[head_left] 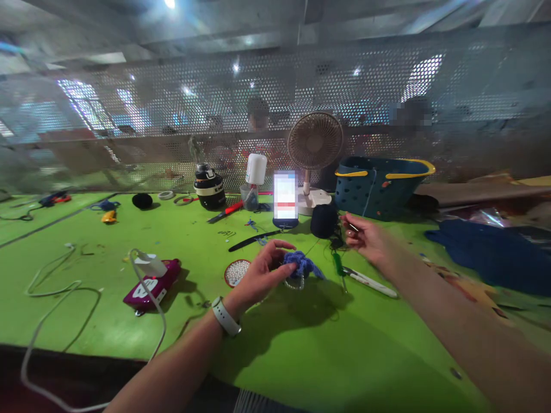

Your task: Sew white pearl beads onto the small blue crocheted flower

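My left hand [273,267], with a white watch on its wrist, is closed on a blue crocheted piece [299,263], thumb in front. A loop of white beads [296,283] hangs below the piece. To the right and farther back, my right hand [361,236] is raised with its fingers pinched. A thin, shiny bit shows at those fingers, too small to name. Beside that hand lies a ball of dark yarn [324,221]. A green-handled tool [338,265] and a white-handled cutter [370,283] lie below it. Left of my left hand sits a red-rimmed dish of white beads [237,273].
A phone [286,196] stands at the back centre before a fan [315,140]. A blue basket [379,189] stands at right, near dark blue cloth [495,252]. A purple power strip [152,285] with a trailing white cable lies left, and a black jar [209,190] stands behind.
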Available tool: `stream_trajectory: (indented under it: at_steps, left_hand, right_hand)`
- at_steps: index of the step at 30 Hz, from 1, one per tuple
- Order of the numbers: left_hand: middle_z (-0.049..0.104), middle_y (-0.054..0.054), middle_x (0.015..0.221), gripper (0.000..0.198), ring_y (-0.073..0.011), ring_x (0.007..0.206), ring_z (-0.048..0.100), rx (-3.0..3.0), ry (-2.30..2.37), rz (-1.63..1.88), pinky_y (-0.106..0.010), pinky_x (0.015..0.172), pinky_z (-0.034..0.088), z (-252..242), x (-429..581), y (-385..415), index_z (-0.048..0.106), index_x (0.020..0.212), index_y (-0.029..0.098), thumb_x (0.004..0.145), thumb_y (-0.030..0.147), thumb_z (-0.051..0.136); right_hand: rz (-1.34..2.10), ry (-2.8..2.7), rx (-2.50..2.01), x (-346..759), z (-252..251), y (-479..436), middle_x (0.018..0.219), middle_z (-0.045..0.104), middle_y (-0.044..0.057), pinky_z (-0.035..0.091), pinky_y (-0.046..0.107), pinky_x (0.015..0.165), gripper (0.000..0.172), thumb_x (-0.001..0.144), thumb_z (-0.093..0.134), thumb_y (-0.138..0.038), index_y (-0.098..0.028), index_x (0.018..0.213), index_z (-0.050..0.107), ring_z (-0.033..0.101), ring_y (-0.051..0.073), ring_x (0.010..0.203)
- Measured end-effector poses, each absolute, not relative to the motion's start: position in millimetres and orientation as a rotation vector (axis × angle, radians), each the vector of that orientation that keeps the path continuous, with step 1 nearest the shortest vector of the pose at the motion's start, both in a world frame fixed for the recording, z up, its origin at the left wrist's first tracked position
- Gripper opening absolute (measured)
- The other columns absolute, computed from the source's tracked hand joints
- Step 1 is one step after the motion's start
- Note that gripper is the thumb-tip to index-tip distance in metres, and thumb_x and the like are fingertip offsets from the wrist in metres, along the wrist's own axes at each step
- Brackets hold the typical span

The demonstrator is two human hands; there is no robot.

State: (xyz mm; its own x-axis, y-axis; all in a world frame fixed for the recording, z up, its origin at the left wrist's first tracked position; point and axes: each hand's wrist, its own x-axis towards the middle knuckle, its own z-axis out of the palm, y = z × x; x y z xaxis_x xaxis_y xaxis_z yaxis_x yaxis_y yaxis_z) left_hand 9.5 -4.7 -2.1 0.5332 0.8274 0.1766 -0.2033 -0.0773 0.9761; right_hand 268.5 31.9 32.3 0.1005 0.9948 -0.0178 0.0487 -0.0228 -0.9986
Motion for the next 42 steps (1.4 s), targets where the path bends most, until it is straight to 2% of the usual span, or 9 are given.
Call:
stream_trajectory:
  at_steps: [6,10,13,16,20,29,32,36,42]
  left_hand:
    - [0.066,-0.005,0.096,0.032,-0.0146,0.086,0.064,1.341,0.553,0.936,-0.029,0.079,0.051,-3,10,-5,0.052,0.11,0.018,0.083,0.022,0.068]
    - [0.067,-0.005,0.096,0.034,-0.0154,0.084,0.065,1.329,0.539,0.919,-0.029,0.075,0.051,-3,11,-6,0.052,0.11,0.018,0.082,0.023,0.07]
    - [0.067,-0.005,0.095,0.033,-0.0153,0.084,0.064,1.352,0.567,0.912,-0.028,0.075,0.049,-3,10,-6,0.051,0.109,0.019,0.082,0.023,0.069]
    - [0.066,-0.004,0.094,0.033,-0.015,0.084,0.064,1.365,0.567,0.909,-0.029,0.075,0.048,-3,9,-6,0.049,0.109,0.019,0.083,0.024,0.068]
    - [0.065,-0.005,0.095,0.031,-0.0155,0.084,0.063,1.391,0.528,0.861,-0.03,0.075,0.048,-4,9,-6,0.049,0.111,0.019,0.086,0.027,0.065]
    - [0.064,-0.004,0.089,0.028,-0.0114,0.07,0.06,1.375,0.637,0.801,-0.025,0.063,0.048,2,9,-10,0.059,0.099,0.015,0.079,0.031,0.071]
    - [0.065,-0.004,0.09,0.027,-0.0116,0.072,0.061,1.366,0.694,0.819,-0.023,0.06,0.049,2,10,-10,0.06,0.097,0.015,0.078,0.031,0.071]
    - [0.063,-0.003,0.085,0.024,-0.0124,0.069,0.06,1.448,0.699,0.813,-0.024,0.056,0.051,1,11,-10,0.06,0.098,0.016,0.082,0.032,0.068]
    - [0.068,-0.006,0.097,0.022,-0.0142,0.086,0.064,1.443,0.655,0.894,-0.029,0.08,0.051,1,13,-11,0.064,0.101,0.016,0.083,0.026,0.068]
  right_hand:
    - [0.952,-1.191,-1.387,269,20,22,0.071,0.066,0.003,0.036,0.024,0.043,0.023,0.077,0.067,-0.038,-0.02,0.091,0.068,0.051,0.012,0.051]
    - [1.148,-1.368,-1.329,242,20,3,0.073,0.068,0.004,0.039,0.025,0.047,0.033,0.082,0.061,-0.049,-0.02,0.094,0.07,0.053,0.013,0.052]
    - [1.565,-1.537,-1.205,228,23,-7,0.063,0.063,0.003,0.035,0.023,0.043,0.048,0.081,0.056,-0.062,-0.016,0.081,0.07,0.049,0.01,0.046]
    - [1.721,-1.536,-1.158,229,22,-7,0.05,0.052,-0.002,0.025,0.021,0.038,0.048,0.068,0.072,-0.06,-0.013,0.062,0.063,0.038,0.005,0.038]
    - [1.547,-1.359,-1.105,237,15,-3,0.052,0.044,-0.007,0.022,0.02,0.04,0.046,0.067,0.075,-0.057,-0.015,0.064,0.058,0.03,0.003,0.041]
    - [1.271,-1.337,-1.285,224,20,-11,0.05,0.047,-0.005,0.03,0.023,0.045,0.042,0.068,0.073,-0.056,-0.017,0.064,0.06,0.041,0.008,0.045]
    - [0.984,-1.496,-1.482,224,31,-20,0.051,0.051,-0.002,0.032,0.025,0.046,0.041,0.073,0.067,-0.058,-0.018,0.062,0.061,0.045,0.011,0.046]
    - [0.809,-1.703,-1.537,220,36,-33,0.063,0.061,0.002,0.035,0.025,0.049,0.035,0.077,0.065,-0.052,-0.018,0.07,0.064,0.052,0.014,0.055]
    - [1.059,-1.709,-1.427,208,22,-36,0.071,0.066,0.004,0.042,0.026,0.055,0.031,0.079,0.062,-0.045,-0.015,0.077,0.067,0.057,0.016,0.062]
